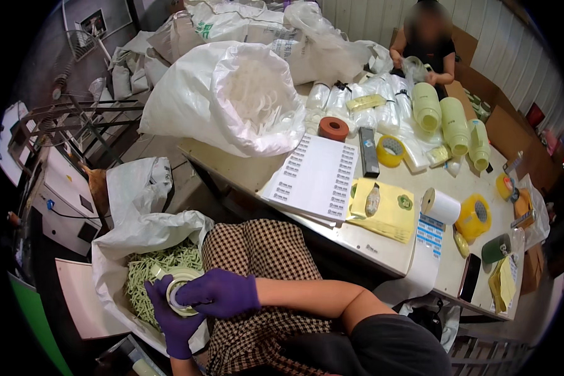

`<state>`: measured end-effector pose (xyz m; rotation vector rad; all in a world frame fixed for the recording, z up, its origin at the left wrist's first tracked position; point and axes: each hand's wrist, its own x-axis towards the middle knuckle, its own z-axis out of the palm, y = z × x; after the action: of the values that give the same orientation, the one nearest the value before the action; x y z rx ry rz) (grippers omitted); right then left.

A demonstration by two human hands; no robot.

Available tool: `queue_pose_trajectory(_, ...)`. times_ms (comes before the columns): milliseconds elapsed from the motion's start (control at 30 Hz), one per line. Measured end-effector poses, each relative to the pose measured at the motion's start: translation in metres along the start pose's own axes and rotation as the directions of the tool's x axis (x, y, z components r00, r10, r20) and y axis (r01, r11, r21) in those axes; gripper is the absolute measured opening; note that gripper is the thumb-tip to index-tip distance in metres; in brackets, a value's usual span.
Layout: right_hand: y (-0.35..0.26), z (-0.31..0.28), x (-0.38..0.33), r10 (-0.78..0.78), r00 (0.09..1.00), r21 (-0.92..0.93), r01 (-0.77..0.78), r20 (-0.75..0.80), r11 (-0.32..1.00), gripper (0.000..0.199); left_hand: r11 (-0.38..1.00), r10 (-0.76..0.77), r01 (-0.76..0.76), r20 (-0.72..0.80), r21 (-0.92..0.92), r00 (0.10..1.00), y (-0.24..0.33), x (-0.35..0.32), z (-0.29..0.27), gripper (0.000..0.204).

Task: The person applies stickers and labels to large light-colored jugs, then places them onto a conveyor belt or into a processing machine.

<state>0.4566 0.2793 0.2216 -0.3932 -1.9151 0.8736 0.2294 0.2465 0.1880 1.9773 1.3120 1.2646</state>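
Head view, rim (182,272) part-hidden, fingers (197,292) seemingly inside

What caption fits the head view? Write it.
Purple-gloved hands on a pale round piece above a sack of green bits.

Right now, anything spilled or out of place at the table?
Mild oddity: the label strip, apparently off the white roll, runs over the near edge of the table and droops below instead of lying flat. No spill visible.
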Motion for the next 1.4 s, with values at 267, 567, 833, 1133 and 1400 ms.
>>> queue_pose_trajectory(267, 0.002, 0.032, -0.001, 0.331, 0.944, -0.464, -0.287, 0.014, 0.838, 0.013, 0.910, 0.280, -0.318, 0.170, 0.267, 0.945, 0.013, 0.007, 0.007, 0.121)
queue_pose_trajectory(567, 0.020, 0.036, -0.024, 0.237, 0.971, -0.478, -0.213, -0.010, 0.852, 0.016, 0.821, 0.332, -0.375, 0.175, 0.431, 0.927, 0.028, 0.020, 0.023, 0.083)
queue_pose_trajectory(833, 0.033, 0.034, -0.031, 0.139, 0.983, -0.476, -0.181, -0.122, 0.861, 0.016, 0.798, 0.306, -0.359, 0.189, 0.483, 0.933, 0.039, 0.026, 0.034, 0.084)
queue_pose_trajectory(1133, 0.043, 0.022, -0.047, 0.161, 0.976, -0.286, -0.198, -0.146, 0.937, 0.015, 0.734, 0.381, -0.463, 0.263, 0.497, 0.886, 0.048, 0.029, 0.046, 0.073)
queue_pose_trajectory(1400, 0.057, 0.028, -0.042, 0.176, 0.981, -0.393, -0.195, -0.083, 0.899, 0.016, 0.771, 0.333, -0.395, 0.212, 0.500, 0.919, 0.049, 0.032, 0.046, 0.070)
